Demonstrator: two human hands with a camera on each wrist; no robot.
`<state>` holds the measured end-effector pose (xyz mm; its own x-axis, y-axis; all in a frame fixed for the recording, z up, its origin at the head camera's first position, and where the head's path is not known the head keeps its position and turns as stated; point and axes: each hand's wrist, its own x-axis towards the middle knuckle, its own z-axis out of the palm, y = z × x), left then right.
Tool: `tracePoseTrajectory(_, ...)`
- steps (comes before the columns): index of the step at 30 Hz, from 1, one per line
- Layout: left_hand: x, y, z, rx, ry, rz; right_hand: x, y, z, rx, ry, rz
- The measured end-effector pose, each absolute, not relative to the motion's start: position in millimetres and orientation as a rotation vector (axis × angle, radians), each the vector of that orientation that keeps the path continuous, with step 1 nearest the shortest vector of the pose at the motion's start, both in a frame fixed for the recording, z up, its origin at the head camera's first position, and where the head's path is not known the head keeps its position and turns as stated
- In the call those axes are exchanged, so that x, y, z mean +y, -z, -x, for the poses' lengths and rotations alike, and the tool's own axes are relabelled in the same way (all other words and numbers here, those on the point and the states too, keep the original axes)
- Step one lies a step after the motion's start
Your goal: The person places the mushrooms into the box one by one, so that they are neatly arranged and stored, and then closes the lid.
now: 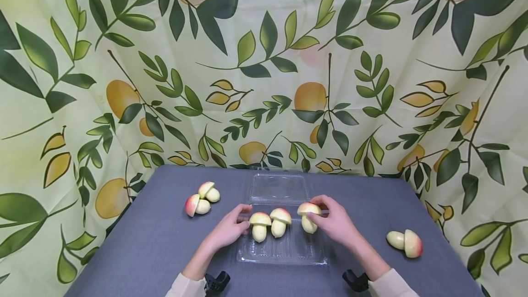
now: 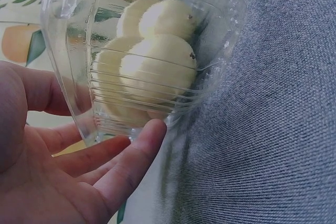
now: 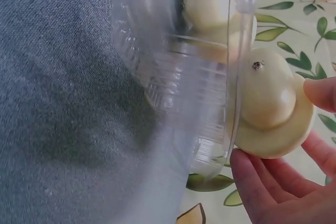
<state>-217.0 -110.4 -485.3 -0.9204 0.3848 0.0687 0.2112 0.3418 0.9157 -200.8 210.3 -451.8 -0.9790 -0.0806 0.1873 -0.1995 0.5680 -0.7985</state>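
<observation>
A clear plastic container [image 1: 284, 256] lies with its lid folded back. Two toy mushrooms [image 1: 259, 227], with pale stems and yellow-red caps, stand side by side in its left half. My left hand [image 1: 228, 228] holds the container's left side, fingers against the outer wall in the left wrist view and thumb at the rim. My right hand [image 1: 336, 223] pinches a third toy mushroom [image 3: 268, 93] by its cap, thumb on one side and fingers on the other. That mushroom is over the container's right half, stem down, and overlaps the rim in the right wrist view.
Two more mushrooms [image 1: 202, 200] lie together on the grey table [image 1: 136, 251] at the left. Another mushroom [image 1: 406, 243] lies on its side at the right. The open lid [image 1: 280, 187] extends towards the leaf-patterned curtain [image 1: 264, 104] behind the table.
</observation>
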Motion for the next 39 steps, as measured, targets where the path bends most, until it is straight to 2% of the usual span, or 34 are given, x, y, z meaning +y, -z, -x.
tracePoseTrajectory(27, -108, 484, 217, 2.449, -1.609, -0.561, 188, 468, 209, -2.753, -1.044, -0.226)
tracePoseTrajectory(39, -111, 487, 217, 2.438, -1.62, -0.542, 200, 452, 203, -2.749, -1.108, -0.288)
